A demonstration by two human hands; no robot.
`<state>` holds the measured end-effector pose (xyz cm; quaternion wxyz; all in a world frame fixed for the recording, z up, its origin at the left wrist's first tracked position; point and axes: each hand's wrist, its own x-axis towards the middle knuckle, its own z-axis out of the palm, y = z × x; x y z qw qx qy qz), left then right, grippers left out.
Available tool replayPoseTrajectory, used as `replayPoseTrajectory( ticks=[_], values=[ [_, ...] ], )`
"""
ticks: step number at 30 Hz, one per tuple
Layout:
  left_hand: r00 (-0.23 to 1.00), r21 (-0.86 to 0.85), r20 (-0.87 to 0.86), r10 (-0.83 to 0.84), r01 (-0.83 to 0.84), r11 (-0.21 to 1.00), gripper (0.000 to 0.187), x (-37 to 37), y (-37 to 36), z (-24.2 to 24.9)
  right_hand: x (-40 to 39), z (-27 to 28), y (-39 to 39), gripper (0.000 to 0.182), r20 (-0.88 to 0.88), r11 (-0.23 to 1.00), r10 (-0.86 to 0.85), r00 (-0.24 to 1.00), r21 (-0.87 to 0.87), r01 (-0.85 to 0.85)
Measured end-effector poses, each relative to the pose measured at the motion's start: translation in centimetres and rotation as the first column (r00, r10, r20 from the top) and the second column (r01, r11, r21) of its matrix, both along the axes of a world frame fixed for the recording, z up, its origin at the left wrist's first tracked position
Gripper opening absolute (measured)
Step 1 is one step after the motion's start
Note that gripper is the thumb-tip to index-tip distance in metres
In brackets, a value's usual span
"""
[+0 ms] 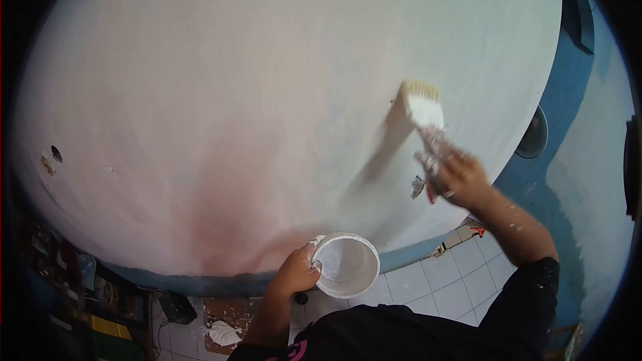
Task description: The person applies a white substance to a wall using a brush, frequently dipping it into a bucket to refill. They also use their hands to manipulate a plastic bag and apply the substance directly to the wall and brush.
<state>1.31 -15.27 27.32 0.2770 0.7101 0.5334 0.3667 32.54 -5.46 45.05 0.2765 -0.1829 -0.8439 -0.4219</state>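
My right hand, spattered with white paint, is closed round the handle of a wide paintbrush. The brush's pale bristles point up and lie close over the whitish wall, with a shadow falling to their lower left. My left hand grips the rim of a round white bucket below. The bucket's inside is coated with white, and whitish paint shows within it. Faint pink and greenish tints show through the wall's coat.
A blue band runs beside the wall at right, with a dark round object. White floor tiles lie below. At lower left are a dark shelf and a white cloth. A hole pierces the wall at left.
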Motion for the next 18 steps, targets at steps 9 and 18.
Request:
replayPoseTrajectory(
  ticks=[9,18],
  values=[
    [0.997,-0.041,-0.048,-0.056,0.054,0.998,0.050,-3.0,-6.0,-1.0,-0.7,-5.4,-4.9,0.016,0.336,0.772,-0.070,0.939,-0.578,0.265],
    [0.997,0.078,-0.074,0.003,0.003,0.997,0.048,-0.1,-10.9,-1.7,5.5,7.5,-13.1,0.024,-0.490,0.973,0.078,0.868,0.226,0.040]
  ],
)
